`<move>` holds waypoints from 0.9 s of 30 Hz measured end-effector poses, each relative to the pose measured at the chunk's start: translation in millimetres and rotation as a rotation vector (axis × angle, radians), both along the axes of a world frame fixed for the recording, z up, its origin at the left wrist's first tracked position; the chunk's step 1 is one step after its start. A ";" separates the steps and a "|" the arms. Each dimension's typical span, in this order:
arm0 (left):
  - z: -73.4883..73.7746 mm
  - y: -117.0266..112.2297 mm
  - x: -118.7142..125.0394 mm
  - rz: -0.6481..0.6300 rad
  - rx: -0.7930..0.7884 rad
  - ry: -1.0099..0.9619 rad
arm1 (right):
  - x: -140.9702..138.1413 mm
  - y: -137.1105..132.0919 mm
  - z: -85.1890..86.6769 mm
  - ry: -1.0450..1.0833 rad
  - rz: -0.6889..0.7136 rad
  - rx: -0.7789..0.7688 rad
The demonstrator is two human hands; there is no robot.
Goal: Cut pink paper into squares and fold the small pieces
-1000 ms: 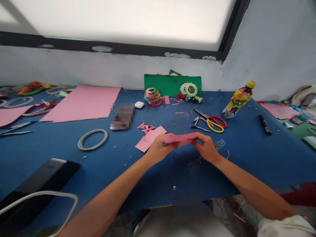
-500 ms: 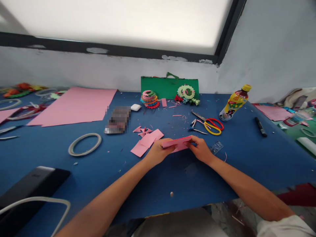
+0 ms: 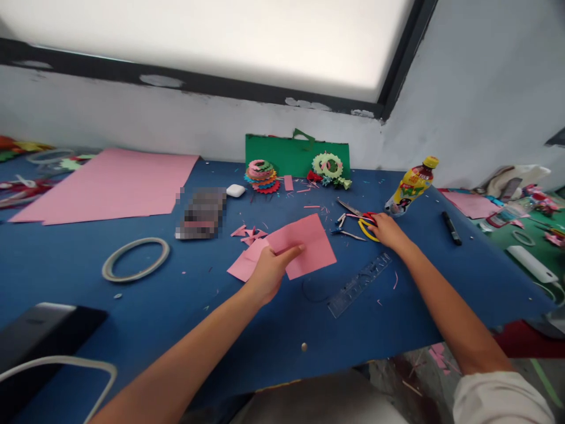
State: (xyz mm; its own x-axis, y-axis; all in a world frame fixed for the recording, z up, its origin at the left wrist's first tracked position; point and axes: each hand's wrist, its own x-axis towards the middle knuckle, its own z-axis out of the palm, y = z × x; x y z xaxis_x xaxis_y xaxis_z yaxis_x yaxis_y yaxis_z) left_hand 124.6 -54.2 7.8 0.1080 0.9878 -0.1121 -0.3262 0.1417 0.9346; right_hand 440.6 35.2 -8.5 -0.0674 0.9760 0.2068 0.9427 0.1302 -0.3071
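Head view: straight-edged pink paper (image 3: 315, 244)

head-worn camera, only one | looks forward and down | near, above the surface (image 3: 269, 341) and both hands (image 3: 267, 275) | reaches the wall (image 3: 212, 126) beyond the surface

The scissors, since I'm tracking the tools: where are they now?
In the head view, the scissors lie right of centre, at the right hand, beyond the clear ruler and left of the bottle.

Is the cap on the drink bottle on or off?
On: the yellow cap sits over the neck of the bottle.
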 end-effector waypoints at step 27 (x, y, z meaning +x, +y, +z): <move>19.4 -20.1 0.7 -0.081 -0.008 -0.026 | -107.8 -92.8 43.1 1.272 0.285 -0.391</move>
State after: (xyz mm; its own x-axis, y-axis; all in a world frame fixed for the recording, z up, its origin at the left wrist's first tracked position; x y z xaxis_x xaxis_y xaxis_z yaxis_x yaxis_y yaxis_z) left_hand 125.3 -74.3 27.2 0.1904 0.9748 -0.1164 -0.3377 0.1764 0.9246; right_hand 332.7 -57.6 34.5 -0.2465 0.9691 -0.0080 -0.0624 -0.0241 -0.9978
